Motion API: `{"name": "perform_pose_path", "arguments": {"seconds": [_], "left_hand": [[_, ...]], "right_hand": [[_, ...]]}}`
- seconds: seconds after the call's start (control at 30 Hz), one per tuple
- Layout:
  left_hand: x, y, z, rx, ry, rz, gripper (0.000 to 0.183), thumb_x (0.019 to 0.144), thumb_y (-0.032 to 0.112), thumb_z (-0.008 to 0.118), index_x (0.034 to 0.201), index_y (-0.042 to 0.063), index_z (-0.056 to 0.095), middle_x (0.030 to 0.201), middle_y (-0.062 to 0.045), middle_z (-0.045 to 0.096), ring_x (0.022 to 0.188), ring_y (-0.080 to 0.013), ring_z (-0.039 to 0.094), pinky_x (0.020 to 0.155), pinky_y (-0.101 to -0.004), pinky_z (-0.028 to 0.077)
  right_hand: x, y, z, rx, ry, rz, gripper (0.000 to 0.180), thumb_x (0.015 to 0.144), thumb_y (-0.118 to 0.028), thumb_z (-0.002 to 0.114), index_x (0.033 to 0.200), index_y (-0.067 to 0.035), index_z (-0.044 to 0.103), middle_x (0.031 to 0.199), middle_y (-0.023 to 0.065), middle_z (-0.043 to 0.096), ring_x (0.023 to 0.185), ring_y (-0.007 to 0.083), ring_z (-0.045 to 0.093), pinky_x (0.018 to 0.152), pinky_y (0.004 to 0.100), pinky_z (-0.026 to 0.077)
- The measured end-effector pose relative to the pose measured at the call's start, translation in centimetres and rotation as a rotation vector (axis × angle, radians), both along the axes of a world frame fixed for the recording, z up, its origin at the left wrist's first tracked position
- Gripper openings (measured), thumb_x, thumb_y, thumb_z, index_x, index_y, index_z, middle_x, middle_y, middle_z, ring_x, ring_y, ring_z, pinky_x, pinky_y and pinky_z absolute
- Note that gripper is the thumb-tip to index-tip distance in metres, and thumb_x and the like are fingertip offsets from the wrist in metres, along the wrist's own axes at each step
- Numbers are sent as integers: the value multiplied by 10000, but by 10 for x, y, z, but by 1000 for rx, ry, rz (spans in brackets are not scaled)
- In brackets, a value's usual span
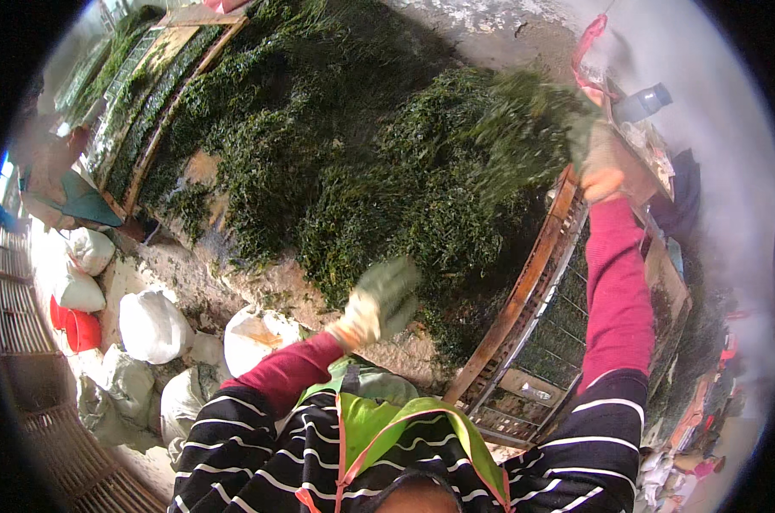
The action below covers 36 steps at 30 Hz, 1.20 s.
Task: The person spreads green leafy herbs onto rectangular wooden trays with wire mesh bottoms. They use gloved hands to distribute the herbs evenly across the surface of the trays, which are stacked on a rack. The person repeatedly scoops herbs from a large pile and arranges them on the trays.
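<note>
A broad heap of dark green leafy plants (362, 186) covers the work surface before me. My right hand (598, 157), in a pale glove with an orange cuff, is at the heap's far right. A blurred bunch of green stems (522, 128) trails leftward from its fingers, and the hand appears closed on it. At the near edge of the heap is my left hand (382, 301), in a similar glove. Motion blurs its fingers; whether they touch the plants or hold anything is not clear.
A slatted wooden frame (528, 269) stands on the right under my right arm. Beyond the hand is a grey-capped container (644, 102). At left are white sacks (155, 326), a red bucket (83, 330) and another person (60, 173) beside a long wooden-edged tray (163, 122).
</note>
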<state>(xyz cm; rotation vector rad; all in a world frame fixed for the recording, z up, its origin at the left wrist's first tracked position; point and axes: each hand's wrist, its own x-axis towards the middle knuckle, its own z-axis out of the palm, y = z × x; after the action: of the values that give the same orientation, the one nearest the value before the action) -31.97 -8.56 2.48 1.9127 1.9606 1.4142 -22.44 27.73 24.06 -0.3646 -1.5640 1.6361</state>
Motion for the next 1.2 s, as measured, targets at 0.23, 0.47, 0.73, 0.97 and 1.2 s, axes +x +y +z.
{"name": "perform_pose_path", "arguments": {"seconds": [0.23,0.47,0.73,0.97,1.2], "left_hand": [[-102,172,99,274,-1027,-61,608,1007,436,550,1414,-12,485,1427,-138,539,1253,-258,549,1088,-345,396],[-15,164,22,-491,-1472,-440,449,953,419,622,1259,91,610,1001,-21,668,828,-170,620,687,-365,518],[-25,73,-53,-556,-1717,263,204,935,293,670,950,102,597,767,-20,610,556,-132,528,414,-299,369],[-29,81,-60,-650,-1697,394,287,909,329,703,959,85,560,611,-73,564,445,-166,499,372,-311,375],[-35,81,-77,-551,-1624,289,248,933,317,653,918,86,566,618,-54,541,456,-158,499,369,-301,355]], "right_hand": [[-5,-2,-21,-266,42,124,458,1017,-365,540,1340,-41,509,1026,144,693,748,146,661,580,177,518],[-30,16,-106,-140,-445,346,279,918,-167,684,1178,-73,650,982,49,694,802,127,616,712,286,528],[-59,14,-201,1239,-1035,45,782,837,-96,604,1545,-167,279,1593,147,274,1382,370,420,1046,469,458],[-201,-2,-271,1215,-1514,177,875,894,-41,566,1590,-303,104,1564,103,320,1351,361,457,1029,483,483],[-177,57,-262,582,-1085,-90,602,773,-16,636,1342,-202,581,1126,75,683,983,224,668,847,338,544]]}}
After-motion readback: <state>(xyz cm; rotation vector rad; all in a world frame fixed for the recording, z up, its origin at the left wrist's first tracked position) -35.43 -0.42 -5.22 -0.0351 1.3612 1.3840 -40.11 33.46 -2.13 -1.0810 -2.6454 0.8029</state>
